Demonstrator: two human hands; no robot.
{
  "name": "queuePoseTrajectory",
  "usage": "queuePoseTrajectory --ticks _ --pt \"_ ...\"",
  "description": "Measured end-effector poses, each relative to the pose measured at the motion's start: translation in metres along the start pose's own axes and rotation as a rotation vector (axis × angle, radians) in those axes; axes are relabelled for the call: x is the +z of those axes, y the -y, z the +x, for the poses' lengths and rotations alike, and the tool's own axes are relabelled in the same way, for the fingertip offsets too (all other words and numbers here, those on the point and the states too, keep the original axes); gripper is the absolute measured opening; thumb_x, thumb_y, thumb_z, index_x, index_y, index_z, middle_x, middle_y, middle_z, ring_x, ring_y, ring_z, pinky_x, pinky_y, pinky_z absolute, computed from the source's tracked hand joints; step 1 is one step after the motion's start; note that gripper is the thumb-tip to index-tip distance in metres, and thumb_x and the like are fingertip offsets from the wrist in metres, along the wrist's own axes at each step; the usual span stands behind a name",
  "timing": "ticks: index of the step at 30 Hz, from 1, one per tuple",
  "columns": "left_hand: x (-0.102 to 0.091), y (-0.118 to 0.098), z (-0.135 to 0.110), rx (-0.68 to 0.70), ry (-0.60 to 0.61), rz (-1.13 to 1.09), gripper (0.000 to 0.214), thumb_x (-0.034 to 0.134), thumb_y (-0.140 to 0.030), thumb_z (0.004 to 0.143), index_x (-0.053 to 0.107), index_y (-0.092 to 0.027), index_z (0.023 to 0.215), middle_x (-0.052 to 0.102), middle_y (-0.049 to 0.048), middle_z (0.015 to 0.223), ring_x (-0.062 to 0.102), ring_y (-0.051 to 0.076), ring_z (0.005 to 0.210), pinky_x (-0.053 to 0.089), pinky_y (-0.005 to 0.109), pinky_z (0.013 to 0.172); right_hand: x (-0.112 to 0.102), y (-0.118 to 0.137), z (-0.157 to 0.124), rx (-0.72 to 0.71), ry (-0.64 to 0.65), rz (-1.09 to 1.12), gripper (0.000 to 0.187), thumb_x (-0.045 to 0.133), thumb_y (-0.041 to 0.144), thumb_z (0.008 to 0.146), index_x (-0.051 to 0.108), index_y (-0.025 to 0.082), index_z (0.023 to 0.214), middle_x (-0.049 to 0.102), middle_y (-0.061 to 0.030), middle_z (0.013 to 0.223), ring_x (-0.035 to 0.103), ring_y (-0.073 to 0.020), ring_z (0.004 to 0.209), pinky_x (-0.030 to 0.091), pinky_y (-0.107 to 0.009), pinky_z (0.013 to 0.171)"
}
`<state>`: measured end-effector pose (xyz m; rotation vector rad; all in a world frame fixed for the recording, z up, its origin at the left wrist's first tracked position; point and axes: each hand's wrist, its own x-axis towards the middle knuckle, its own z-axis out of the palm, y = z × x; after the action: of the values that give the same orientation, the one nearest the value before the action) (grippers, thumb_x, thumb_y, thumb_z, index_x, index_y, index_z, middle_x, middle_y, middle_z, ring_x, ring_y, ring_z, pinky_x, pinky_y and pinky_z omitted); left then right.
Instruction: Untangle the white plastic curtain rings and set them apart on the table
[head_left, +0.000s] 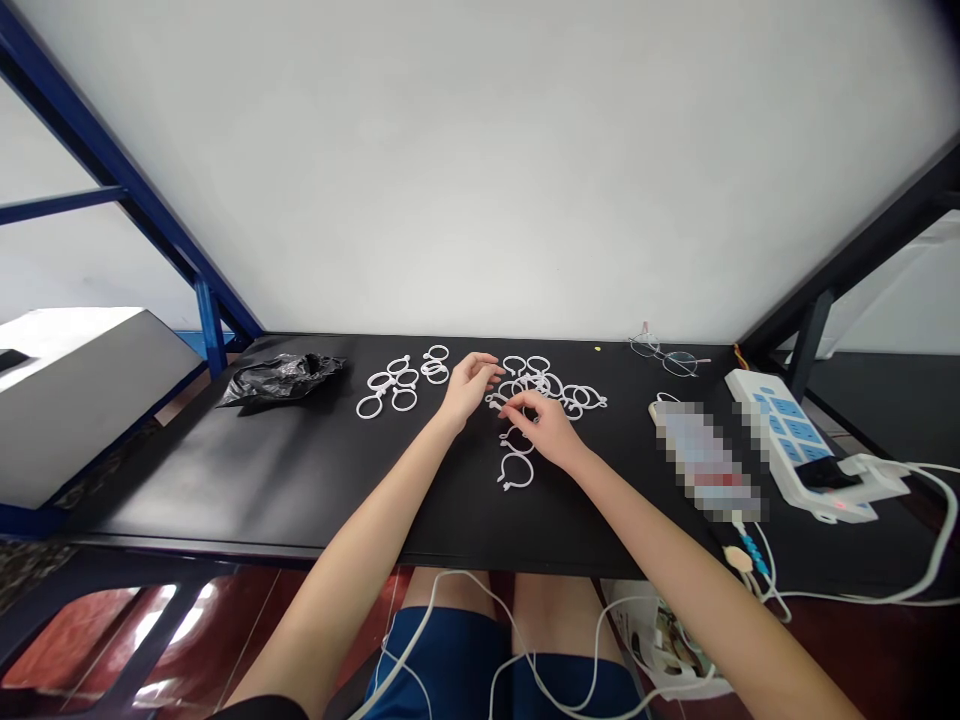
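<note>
White plastic rings lie on a black table. One group of rings sits to the left, and a tangled pile of rings sits in the middle. My left hand and my right hand meet at the near edge of the pile. Both have their fingers curled in a pinch on a white ring held between them. Two more loose rings lie just in front of my right hand.
A crumpled black plastic bag lies at the left. Glasses rest at the back right. A phone, a white power strip and white cables fill the right side. Blue frame posts stand at the left.
</note>
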<state>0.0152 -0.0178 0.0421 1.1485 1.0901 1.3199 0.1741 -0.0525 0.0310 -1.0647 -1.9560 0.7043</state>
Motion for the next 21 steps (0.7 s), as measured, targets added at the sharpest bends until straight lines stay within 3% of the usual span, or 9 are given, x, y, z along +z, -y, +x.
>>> queuePoseTrajectory --ticks 7,13,17,21 --pt "0.007 0.003 -0.007 0.099 0.337 0.126 0.031 0.061 -0.043 0.082 0.062 -0.015 0.096 0.067 0.0053 0.087 0.06 0.014 0.074 0.047 0.026 0.068 0.0 -0.009 0.005 0.036 -0.055 0.346 0.018 0.062 0.037 0.084 0.065 0.02 0.08 0.072 -0.0036 0.08 0.067 -0.0202 0.083 0.05 -0.038 0.085" --pt "0.007 0.008 -0.008 0.215 0.355 0.233 0.038 0.068 -0.042 0.078 0.061 -0.016 0.104 0.065 0.006 0.093 0.06 0.014 0.081 0.049 0.024 0.068 0.0 -0.011 0.006 0.143 -0.116 0.56 0.021 0.066 0.043 0.08 0.067 0.022 0.081 0.072 -0.0038 0.092 0.067 -0.0217 0.093 0.05 -0.038 0.09" --pt "0.009 0.005 -0.009 0.142 0.353 0.185 0.036 0.065 -0.045 0.079 0.06 -0.017 0.101 0.062 0.0044 0.089 0.06 0.013 0.079 0.049 0.02 0.057 -0.003 -0.009 0.007 0.238 -0.178 0.625 0.024 0.07 0.044 0.076 0.069 0.022 0.083 0.071 -0.0033 0.089 0.066 -0.0193 0.089 0.049 -0.036 0.09" --pt "0.011 0.002 -0.01 0.07 0.318 0.127 0.035 0.065 -0.047 0.079 0.057 -0.014 0.087 0.06 0.0025 0.074 0.056 0.009 0.062 0.044 0.017 0.045 -0.007 -0.009 0.009 0.311 -0.207 0.698 0.023 0.072 0.041 0.074 0.069 0.02 0.08 0.068 -0.0012 0.076 0.063 -0.0148 0.077 0.05 -0.033 0.085"
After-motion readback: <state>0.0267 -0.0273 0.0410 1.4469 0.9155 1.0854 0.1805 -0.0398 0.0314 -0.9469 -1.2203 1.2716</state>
